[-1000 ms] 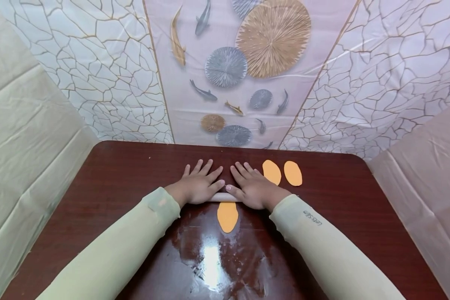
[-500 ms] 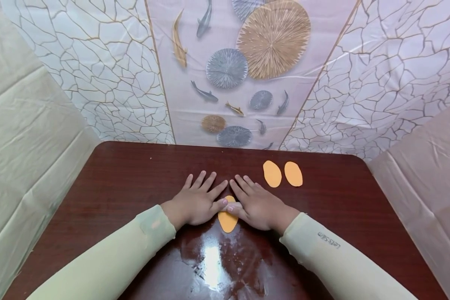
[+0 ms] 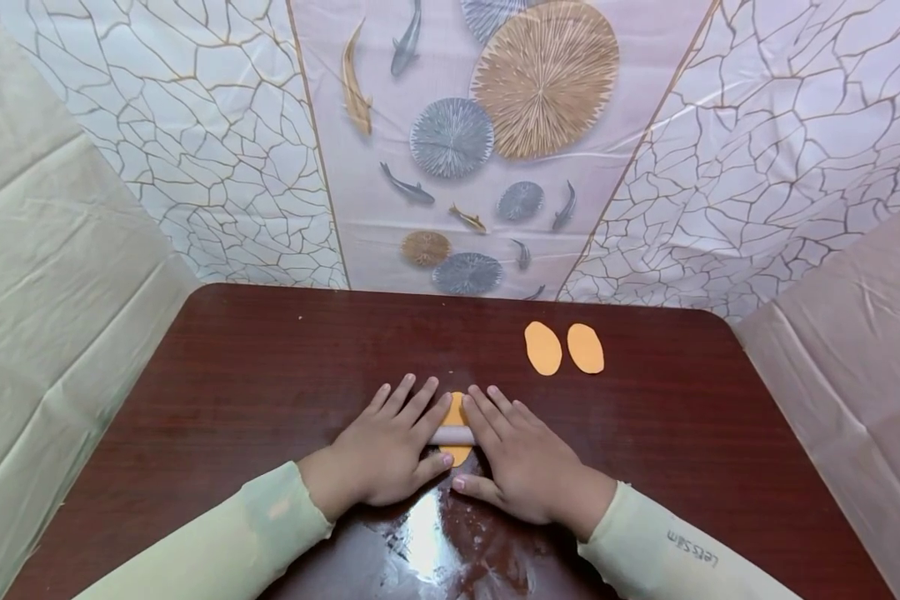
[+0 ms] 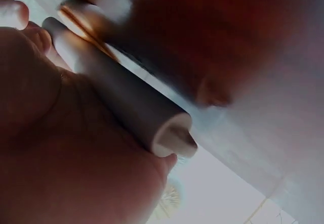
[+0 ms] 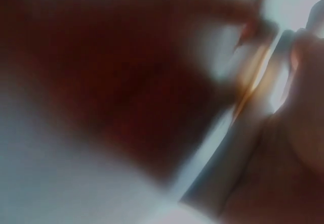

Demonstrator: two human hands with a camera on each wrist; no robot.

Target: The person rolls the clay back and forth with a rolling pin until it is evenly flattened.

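Note:
A pale rolling pin (image 3: 451,435) lies crosswise over a flat orange oval of dough (image 3: 457,456) in the middle of the table. My left hand (image 3: 384,446) presses flat on the pin's left part, its fingers straight and spread. On the right part rests my right hand (image 3: 531,457), likewise with straight fingers. Both palms hide the ends of the pin in the head view. In the left wrist view the rolling pin (image 4: 126,90) runs under the palm, and its end with a small knob shows. The right wrist view is blurred, with the rolling pin (image 5: 238,153) along the palm.
Two more orange ovals, a left one (image 3: 543,348) and a right one (image 3: 586,348), lie side by side toward the back right of the dark red table (image 3: 270,358). Wet-looking smears (image 3: 487,550) mark the tabletop near the front. A patterned cloth (image 3: 450,217) hangs behind the table.
Both hands have moved toward the person, bringing the rolling pin from the oval's far end back onto its middle. The thumbs have come off the pin's middle and now point in nearer the front.

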